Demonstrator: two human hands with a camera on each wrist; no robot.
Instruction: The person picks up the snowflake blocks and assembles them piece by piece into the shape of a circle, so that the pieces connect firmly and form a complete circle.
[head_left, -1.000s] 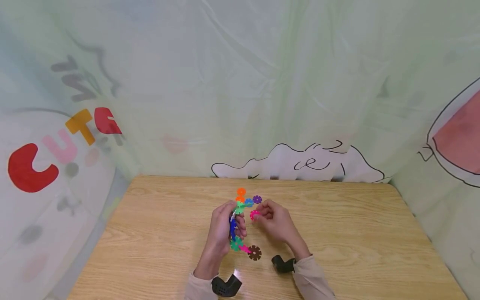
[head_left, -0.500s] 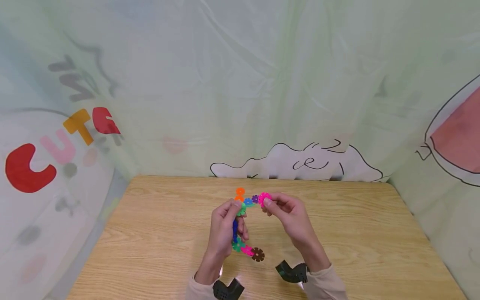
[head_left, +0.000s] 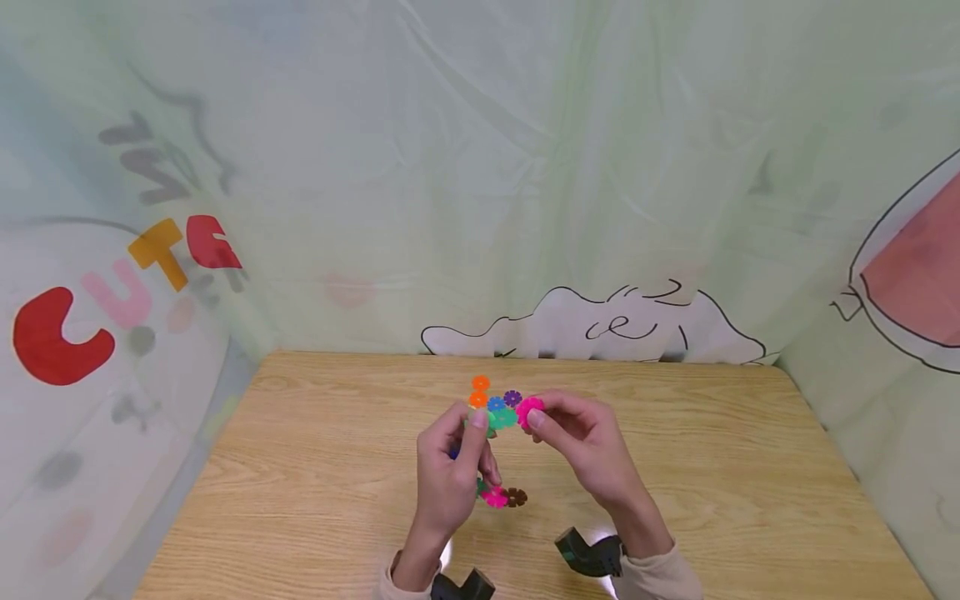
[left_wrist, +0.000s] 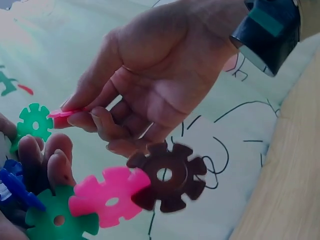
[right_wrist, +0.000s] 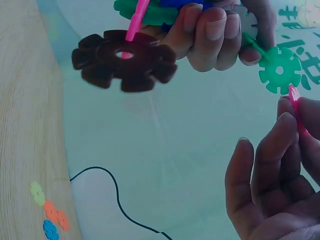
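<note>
My left hand [head_left: 447,475] holds a chain of slotted plastic snowflake discs, thumb and fingers at its upper end. A green disc [head_left: 504,417] sticks out to the right at that end. Lower down, the chain runs through a blue disc [left_wrist: 20,187] and a darker green disc [left_wrist: 60,220] to a pink disc [left_wrist: 111,197] and a brown disc [left_wrist: 167,176]. My right hand [head_left: 592,442] pinches a separate pink disc [head_left: 528,410] between thumb and fingers. In the right wrist view, its edge is right at the green disc's rim. Fingers partly hide the chain's middle.
Beyond the hands, loose discs lie on the wooden table [head_left: 712,467]: two orange discs [head_left: 480,382], a blue disc [head_left: 496,403], a purple disc [head_left: 513,398] and a yellow-green disc [right_wrist: 37,193]. A printed curtain [head_left: 480,208] hangs behind the table's far edge.
The right hand has lifted the pink disc up and to the right, and turned it flat to view. The left hand has turned the chain, bringing its green end disc toward the pink one.
</note>
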